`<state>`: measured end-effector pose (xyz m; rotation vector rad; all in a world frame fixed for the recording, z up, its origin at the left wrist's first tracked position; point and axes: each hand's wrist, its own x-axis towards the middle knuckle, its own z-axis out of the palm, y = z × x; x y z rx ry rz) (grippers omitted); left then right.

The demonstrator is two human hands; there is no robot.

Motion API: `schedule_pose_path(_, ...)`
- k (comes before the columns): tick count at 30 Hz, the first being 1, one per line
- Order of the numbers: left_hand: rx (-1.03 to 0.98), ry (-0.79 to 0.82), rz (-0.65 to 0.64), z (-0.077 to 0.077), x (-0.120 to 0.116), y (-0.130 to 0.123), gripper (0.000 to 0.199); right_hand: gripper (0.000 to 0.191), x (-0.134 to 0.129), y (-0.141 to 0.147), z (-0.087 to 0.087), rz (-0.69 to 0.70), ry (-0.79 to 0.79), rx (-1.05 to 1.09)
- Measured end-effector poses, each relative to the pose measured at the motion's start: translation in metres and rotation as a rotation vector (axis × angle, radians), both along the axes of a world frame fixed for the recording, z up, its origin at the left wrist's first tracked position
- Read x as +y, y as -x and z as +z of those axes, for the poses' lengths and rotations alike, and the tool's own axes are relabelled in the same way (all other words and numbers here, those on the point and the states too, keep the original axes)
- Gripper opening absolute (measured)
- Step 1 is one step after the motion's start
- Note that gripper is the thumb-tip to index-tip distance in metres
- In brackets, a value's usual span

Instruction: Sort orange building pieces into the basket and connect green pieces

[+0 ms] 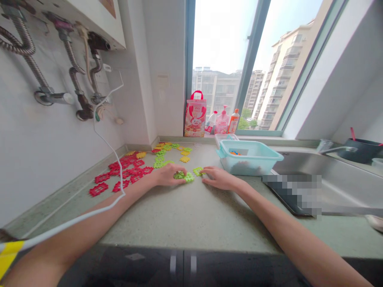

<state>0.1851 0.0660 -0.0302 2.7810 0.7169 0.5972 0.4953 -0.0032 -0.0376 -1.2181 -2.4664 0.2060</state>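
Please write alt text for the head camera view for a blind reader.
The left hand presses green plastic pieces on a counter, the right hand beside them. Red pieces lie scattered to the left; a teal box stands behind.

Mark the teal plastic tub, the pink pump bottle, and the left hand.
Teal plastic tub (251,166), head view, front wall.
Pink pump bottle (222,125), head view, body.
Left hand (169,175), head view, back of the hand.

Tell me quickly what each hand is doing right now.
Left hand: curled, closed on a green plastic snowflake-shaped building piece.
Right hand: open, fingertips at another green plastic building piece, not gripping it.
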Motion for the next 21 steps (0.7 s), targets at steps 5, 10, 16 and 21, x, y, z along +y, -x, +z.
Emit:
schedule_pose_path(5,-0.017,0.032,-0.153,-0.010,-0.019,-0.021,0.035,0.040,0.000,0.001,0.000,-0.004,0.004,-0.007)
schedule_pose_path(10,-0.076,-0.043,-0.059,-0.008,-0.004,-0.011,0.053,0.042,0.001,0.000,-0.003,-0.015,0.002,-0.003)
schedule_pose_path(16,-0.033,-0.188,0.506,-0.019,0.045,0.022,0.078,0.043,0.000,0.002,-0.002,-0.037,0.013,-0.024)
schedule_pose_path(21,0.038,-0.052,0.717,-0.024,0.076,0.035,0.090,0.042,-0.002,0.005,0.000,-0.024,0.003,-0.022)
